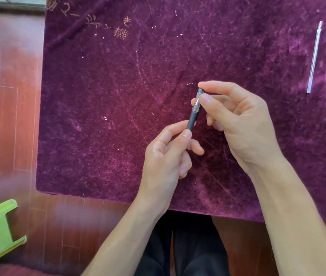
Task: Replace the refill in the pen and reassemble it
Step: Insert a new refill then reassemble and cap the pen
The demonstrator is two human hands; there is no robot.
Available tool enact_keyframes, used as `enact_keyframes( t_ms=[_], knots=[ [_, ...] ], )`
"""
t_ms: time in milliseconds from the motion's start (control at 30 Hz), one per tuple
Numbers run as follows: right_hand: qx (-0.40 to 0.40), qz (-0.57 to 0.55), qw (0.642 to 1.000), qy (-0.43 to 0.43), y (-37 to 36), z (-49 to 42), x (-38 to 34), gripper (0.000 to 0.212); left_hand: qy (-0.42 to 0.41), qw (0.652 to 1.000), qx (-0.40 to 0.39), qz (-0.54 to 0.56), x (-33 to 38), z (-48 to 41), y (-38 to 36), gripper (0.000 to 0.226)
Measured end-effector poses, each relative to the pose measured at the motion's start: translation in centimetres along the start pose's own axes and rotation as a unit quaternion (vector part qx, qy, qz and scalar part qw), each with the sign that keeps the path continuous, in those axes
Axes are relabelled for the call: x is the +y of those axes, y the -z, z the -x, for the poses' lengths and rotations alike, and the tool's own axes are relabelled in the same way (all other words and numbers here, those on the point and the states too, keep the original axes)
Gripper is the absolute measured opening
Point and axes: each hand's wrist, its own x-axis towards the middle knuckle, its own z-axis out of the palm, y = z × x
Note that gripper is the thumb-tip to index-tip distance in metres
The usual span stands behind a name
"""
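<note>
Holding the pen (pixel 195 108) above the table, the two hands share it between them. The left hand (pixel 168 156) pinches the lower, dark part of the barrel between thumb and fingers. The right hand (pixel 237 120) pinches the upper end, where there is a short clear section, with thumb and forefinger closed on it. The pen is tilted, with its upper end pointing away from the person, and it does not touch the purple cloth (pixel 118 96) that covers the table. A thin pale refill (pixel 314 56) lies on this cloth at the far right, well apart from the hands.

I judge the pen to be light and stiff, so carrying it needs almost no force. Its smooth plastic may slip under a twist, so a firm pinch close to the joint, one hand on each side, seems the best hold. The refill looks slender and probably bends easily. It is safer to take it near the middle and keep the fingers off the tip. Whether a refill is already inside the barrel, I cannot tell.
</note>
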Motion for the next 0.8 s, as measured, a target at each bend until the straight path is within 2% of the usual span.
enact_keyframes(
  t_ms=[800],
  knots=[
    [0.075,-0.009,0.997,0.001,-2.3,2.0,1.4,0.015,0.021,1.0,0.02,0.005,-0.1,1.4,0.8,0.015]
  ],
)
